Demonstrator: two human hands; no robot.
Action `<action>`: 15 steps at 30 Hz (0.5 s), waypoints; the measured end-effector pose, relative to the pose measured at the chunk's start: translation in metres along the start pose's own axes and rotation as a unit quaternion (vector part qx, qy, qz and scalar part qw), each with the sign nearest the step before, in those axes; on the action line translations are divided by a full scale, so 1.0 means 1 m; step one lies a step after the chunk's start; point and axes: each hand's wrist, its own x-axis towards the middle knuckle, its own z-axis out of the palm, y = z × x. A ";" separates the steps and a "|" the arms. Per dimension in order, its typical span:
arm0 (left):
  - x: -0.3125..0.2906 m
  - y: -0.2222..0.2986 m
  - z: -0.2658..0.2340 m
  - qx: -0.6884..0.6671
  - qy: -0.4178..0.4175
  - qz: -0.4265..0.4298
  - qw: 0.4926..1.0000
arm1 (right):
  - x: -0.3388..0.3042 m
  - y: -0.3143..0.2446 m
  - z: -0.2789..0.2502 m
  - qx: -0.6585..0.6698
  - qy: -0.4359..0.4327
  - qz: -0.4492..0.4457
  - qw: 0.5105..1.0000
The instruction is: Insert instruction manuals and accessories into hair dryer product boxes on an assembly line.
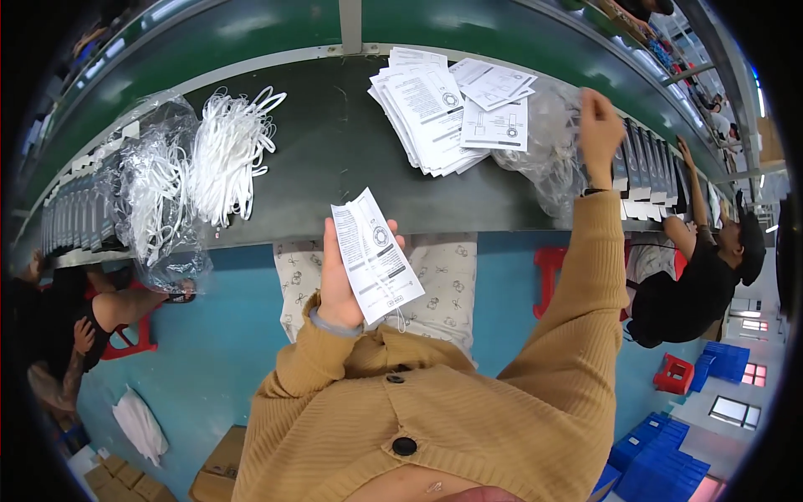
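In my left hand (341, 280) is a printed white instruction leaflet (378, 255), tilted in front of my body. My fingers wrap behind it, and a thin white cord loop (401, 320) hangs below its lower edge. My right hand (600, 138) is stretched out to the far right, beside a crumpled clear plastic bag (548, 159) and a row of dark boxes. Its fingers are bent and close together; what they hold, if anything, is hidden. Left of the bag lies a stack of leaflets (427, 109), with several loose leaflets (495, 121) over its right side.
A bundle of white cords (232, 151) lies on the left of the dark work surface (326, 142), beside a clear bag of cords (159, 184). Dark boxes (648, 167) line the right end, more boxes (75, 213) the left. Co-workers (698, 268) sit at both sides.
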 end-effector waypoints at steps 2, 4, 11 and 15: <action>-0.001 0.002 0.001 0.011 0.003 0.019 1.000 | 0.005 0.004 -0.008 0.063 0.053 0.064 0.995; -0.001 0.002 -0.002 0.005 -0.011 0.019 1.000 | 0.014 0.005 -0.021 0.256 0.083 0.293 0.918; 0.004 -0.005 -0.007 0.043 -0.072 0.009 0.996 | 0.003 -0.024 -0.032 0.382 -0.149 0.340 0.846; 0.010 -0.012 -0.007 -0.003 -0.089 0.001 0.996 | -0.072 -0.185 -0.018 0.323 -0.360 0.298 0.823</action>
